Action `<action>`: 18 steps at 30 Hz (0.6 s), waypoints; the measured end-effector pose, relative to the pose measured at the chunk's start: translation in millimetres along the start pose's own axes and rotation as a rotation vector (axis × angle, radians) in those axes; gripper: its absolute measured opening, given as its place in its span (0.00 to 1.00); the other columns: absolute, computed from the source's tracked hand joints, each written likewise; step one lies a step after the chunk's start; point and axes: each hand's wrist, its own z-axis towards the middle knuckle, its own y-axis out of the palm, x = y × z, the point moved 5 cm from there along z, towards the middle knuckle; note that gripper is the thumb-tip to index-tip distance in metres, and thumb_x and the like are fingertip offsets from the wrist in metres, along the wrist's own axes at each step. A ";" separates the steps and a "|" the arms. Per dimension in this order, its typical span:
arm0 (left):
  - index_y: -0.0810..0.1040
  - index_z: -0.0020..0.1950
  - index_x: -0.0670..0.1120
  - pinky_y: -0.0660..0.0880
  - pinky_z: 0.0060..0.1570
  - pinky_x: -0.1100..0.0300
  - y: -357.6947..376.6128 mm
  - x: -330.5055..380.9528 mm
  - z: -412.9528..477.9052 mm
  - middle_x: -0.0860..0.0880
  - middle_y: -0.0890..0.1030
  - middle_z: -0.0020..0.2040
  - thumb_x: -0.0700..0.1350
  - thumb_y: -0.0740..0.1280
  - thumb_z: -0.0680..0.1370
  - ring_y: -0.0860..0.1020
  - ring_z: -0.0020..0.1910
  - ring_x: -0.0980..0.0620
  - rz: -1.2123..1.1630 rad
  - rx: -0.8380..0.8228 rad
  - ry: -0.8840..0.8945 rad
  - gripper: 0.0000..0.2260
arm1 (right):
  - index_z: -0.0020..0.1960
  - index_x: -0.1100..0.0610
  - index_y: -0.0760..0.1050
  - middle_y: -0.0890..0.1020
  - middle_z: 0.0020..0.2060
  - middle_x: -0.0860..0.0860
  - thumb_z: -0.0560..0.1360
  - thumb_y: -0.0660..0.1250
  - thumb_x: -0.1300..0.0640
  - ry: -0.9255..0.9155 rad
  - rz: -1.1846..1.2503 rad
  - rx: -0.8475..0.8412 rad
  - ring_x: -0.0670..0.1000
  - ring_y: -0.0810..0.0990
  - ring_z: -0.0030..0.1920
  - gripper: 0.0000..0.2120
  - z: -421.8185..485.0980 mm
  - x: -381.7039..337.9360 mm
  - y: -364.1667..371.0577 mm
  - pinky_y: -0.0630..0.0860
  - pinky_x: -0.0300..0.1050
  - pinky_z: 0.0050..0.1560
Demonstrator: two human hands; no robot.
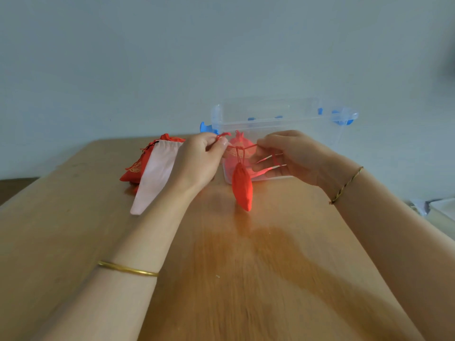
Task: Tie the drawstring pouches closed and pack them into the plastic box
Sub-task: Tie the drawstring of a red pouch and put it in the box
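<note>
This is a plain indoor room, most likely a home or a simple workroom. A light wooden table [73, 230] with a glossy, streaked top stands against a bare pale wall [123, 57]. On it lie household things: a clear plastic box [270, 104] with blue clips and small cloth pouches [138, 166].

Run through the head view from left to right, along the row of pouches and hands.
First the red pouches → pink pouch → left hand, pinching the drawstring → small red pouch hanging from it → right hand, pinching the other end → blue latch of the plastic box.
</note>
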 end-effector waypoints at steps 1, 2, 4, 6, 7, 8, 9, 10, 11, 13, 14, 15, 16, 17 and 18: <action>0.79 0.37 0.40 0.79 0.43 0.42 -0.8 -2.2 -0.1 0.42 0.82 0.37 0.52 0.61 0.72 0.78 0.38 0.40 -0.038 0.015 -0.041 0.16 | 0.35 0.55 0.73 0.81 0.37 0.52 0.77 0.61 0.57 0.007 -0.011 0.014 0.50 0.81 0.36 0.12 -0.5 0.1 -2.1 0.77 0.40 0.35; 0.77 0.34 0.41 0.80 0.39 0.48 -1.4 -4.9 0.1 0.45 0.81 0.33 0.51 0.61 0.73 0.77 0.33 0.43 -0.056 0.029 -0.078 0.15 | 0.34 0.55 0.73 0.81 0.37 0.53 0.76 0.61 0.57 0.012 -0.028 0.033 0.50 0.81 0.35 0.12 -0.8 0.1 -3.7 0.76 0.38 0.32; 0.74 0.30 0.41 0.73 0.29 0.63 -3.9 -6.1 0.5 0.52 0.78 0.29 0.45 0.60 0.75 0.73 0.27 0.53 0.010 0.067 -0.117 0.15 | 0.34 0.56 0.74 0.80 0.36 0.54 0.75 0.62 0.58 0.024 -0.100 0.087 0.50 0.80 0.32 0.11 -0.8 1.0 -6.6 0.75 0.36 0.30; 0.71 0.28 0.43 0.68 0.28 0.63 -8.7 -8.2 1.7 0.49 0.79 0.32 0.41 0.58 0.75 0.73 0.28 0.53 -0.011 0.134 -0.170 0.15 | 0.33 0.58 0.74 0.80 0.33 0.54 0.73 0.61 0.60 0.032 -0.259 0.157 0.50 0.77 0.30 0.11 0.0 5.2 -11.7 0.72 0.37 0.30; 0.70 0.28 0.44 0.67 0.30 0.62 -11.3 -11.6 3.4 0.48 0.79 0.32 0.39 0.57 0.74 0.74 0.29 0.52 -0.082 0.172 -0.209 0.14 | 0.32 0.59 0.73 0.79 0.31 0.55 0.73 0.61 0.61 0.034 -0.364 0.188 0.52 0.76 0.29 0.11 0.7 8.1 -14.3 0.71 0.38 0.29; 0.70 0.28 0.44 0.67 0.30 0.62 -14.1 -14.6 4.8 0.49 0.80 0.31 0.37 0.56 0.73 0.75 0.29 0.52 -0.166 0.207 -0.253 0.13 | 0.30 0.60 0.72 0.78 0.30 0.57 0.72 0.60 0.62 0.044 -0.458 0.206 0.53 0.74 0.29 0.12 1.3 11.8 -15.4 0.69 0.39 0.28; 0.70 0.29 0.44 0.68 0.31 0.63 -15.7 -16.8 4.9 0.51 0.80 0.29 0.36 0.56 0.73 0.77 0.29 0.54 -0.244 0.221 -0.291 0.13 | 0.30 0.61 0.72 0.77 0.30 0.57 0.71 0.60 0.63 0.064 -0.523 0.205 0.54 0.73 0.28 0.12 2.0 16.6 -15.1 0.68 0.39 0.27; 0.68 0.29 0.45 0.70 0.33 0.63 -14.7 -16.4 3.5 0.52 0.81 0.28 0.36 0.55 0.73 0.79 0.29 0.56 -0.317 0.213 -0.309 0.13 | 0.29 0.61 0.71 0.77 0.28 0.57 0.71 0.59 0.64 0.090 -0.559 0.191 0.54 0.72 0.28 0.12 2.5 21.9 -13.1 0.67 0.38 0.26; 0.65 0.28 0.46 0.71 0.36 0.63 -11.5 -15.2 1.5 0.52 0.82 0.29 0.36 0.54 0.74 0.81 0.32 0.55 -0.394 0.182 -0.306 0.14 | 0.29 0.62 0.71 0.76 0.27 0.57 0.71 0.59 0.64 0.108 -0.578 0.175 0.53 0.72 0.27 0.12 3.2 26.4 -11.2 0.66 0.38 0.25; 0.63 0.29 0.47 0.73 0.40 0.61 -4.5 -10.3 -2.4 0.50 0.82 0.32 0.39 0.54 0.77 0.83 0.36 0.52 -0.536 0.089 -0.289 0.16 | 0.30 0.62 0.71 0.75 0.27 0.56 0.71 0.58 0.65 0.119 -0.582 0.166 0.53 0.71 0.26 0.11 4.7 29.9 -9.4 0.65 0.37 0.25; 0.63 0.29 0.46 0.73 0.38 0.61 -2.6 -8.1 -3.4 0.50 0.82 0.31 0.40 0.54 0.78 0.83 0.35 0.51 -0.568 0.045 -0.291 0.16 | 0.30 0.62 0.71 0.75 0.28 0.57 0.71 0.58 0.64 0.121 -0.549 0.168 0.53 0.70 0.26 0.11 5.1 29.4 -9.1 0.64 0.37 0.25; 0.65 0.30 0.46 0.72 0.35 0.61 -2.4 -6.0 -3.8 0.51 0.80 0.29 0.41 0.55 0.79 0.82 0.32 0.52 -0.555 0.010 -0.293 0.16 | 0.31 0.62 0.71 0.75 0.29 0.58 0.71 0.58 0.64 0.118 -0.495 0.171 0.53 0.70 0.27 0.11 5.0 27.3 -9.5 0.64 0.38 0.26; 0.67 0.31 0.46 0.69 0.32 0.62 -3.2 -4.0 -4.3 0.51 0.79 0.28 0.42 0.55 0.79 0.80 0.29 0.54 -0.505 -0.018 -0.290 0.16 | 0.31 0.62 0.71 0.75 0.29 0.58 0.72 0.59 0.64 0.106 -0.437 0.180 0.53 0.70 0.27 0.11 4.5 24.1 -10.2 0.65 0.37 0.26; 0.70 0.33 0.45 0.66 0.30 0.62 -3.5 -3.2 -4.6 0.50 0.78 0.29 0.42 0.56 0.79 0.78 0.27 0.55 -0.448 -0.051 -0.284 0.15 | 0.32 0.61 0.71 0.75 0.29 0.57 0.72 0.59 0.63 0.084 -0.379 0.192 0.52 0.71 0.27 0.11 3.7 19.6 -10.6 0.67 0.36 0.25; 0.72 0.35 0.44 0.64 0.30 0.62 -2.9 -2.4 -5.0 0.49 0.77 0.30 0.42 0.57 0.79 0.76 0.26 0.56 -0.396 -0.095 -0.281 0.13 | 0.32 0.60 0.72 0.75 0.29 0.55 0.73 0.59 0.63 0.053 -0.317 0.201 0.51 0.72 0.26 0.11 2.5 14.0 -9.9 0.69 0.35 0.25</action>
